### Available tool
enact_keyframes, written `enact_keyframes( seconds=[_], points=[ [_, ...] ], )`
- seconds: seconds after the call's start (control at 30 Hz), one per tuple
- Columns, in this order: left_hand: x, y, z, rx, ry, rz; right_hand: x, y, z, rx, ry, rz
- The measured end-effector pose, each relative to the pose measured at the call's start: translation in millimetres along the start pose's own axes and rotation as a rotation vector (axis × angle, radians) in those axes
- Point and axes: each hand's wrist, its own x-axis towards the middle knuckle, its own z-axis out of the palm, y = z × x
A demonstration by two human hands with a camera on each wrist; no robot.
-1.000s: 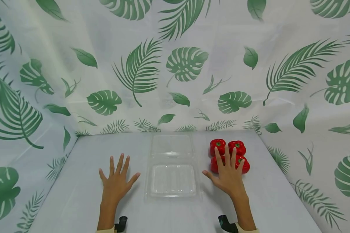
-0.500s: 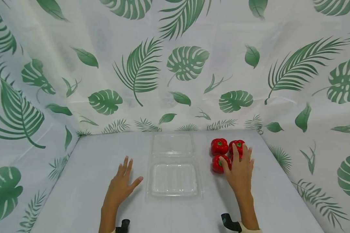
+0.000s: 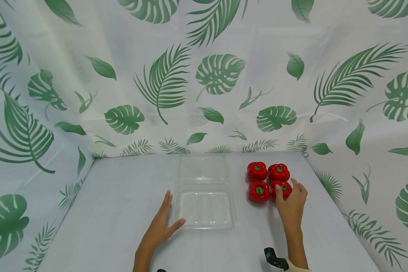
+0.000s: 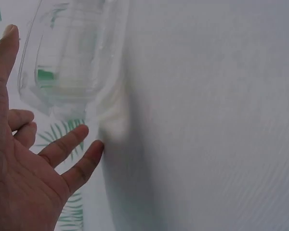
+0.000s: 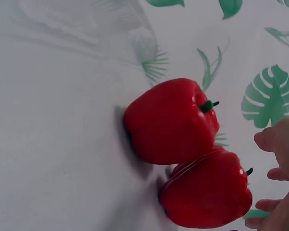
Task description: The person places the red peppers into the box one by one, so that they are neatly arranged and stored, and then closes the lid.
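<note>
Several red bell peppers sit in a two-by-two cluster on the right side of the table in the head view. My right hand (image 3: pixel 292 206) is at the front right bell pepper (image 3: pixel 281 190), with thumb overlapping it and fingers over its right side. In the right wrist view the loosely bent fingers are apart from the two visible peppers, including one bell pepper (image 5: pixel 171 122) with a green stem. A clear plastic clamshell container (image 3: pixel 205 209) lies with its lid raised back, mid-table. Beside its left edge is my left hand (image 3: pixel 159 226), fingers straight and thumb spread, holding nothing.
The container's clear lid (image 3: pixel 203 169) lies folded back behind its base. A white table (image 3: pixel 122 196) carries everything, and leaf-printed sheeting (image 3: pixel 176 83) walls it at the back and both sides.
My left hand has moved right, up to the container's edge. My right hand has shifted right from above the pepper cluster to the front right pepper. The peppers and container stay put.
</note>
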Motion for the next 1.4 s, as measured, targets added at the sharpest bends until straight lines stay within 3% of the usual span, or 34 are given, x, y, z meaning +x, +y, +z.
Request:
enact_keyframes(
  seconds=[0.4, 0.7, 0.9, 1.17, 1.4],
  points=[
    [-0.1, 5.8, 13.6, 0.033, -0.012, -0.033, -1.7, 20.1, 9.9, 0.035, -0.036, 0.003],
    [-4.5, 7.7, 20.2, 0.068, -0.047, -0.038, -3.4, 29.9, 15.6, 0.052, -0.026, -0.012],
    [-4.2, 9.5, 20.4, 0.073, -0.027, -0.026, -2.1, 33.6, 18.4, 0.070, -0.008, -0.025],
    [-4.5, 9.3, 19.9, 0.115, -0.012, -0.041, -4.5, 33.9, 16.8, 0.117, 0.012, 0.061],
    [-1.3, 9.2, 18.1, 0.139, 0.004, -0.034, -2.1, 31.9, 18.6, 0.153, 0.044, 0.065]
  ],
)
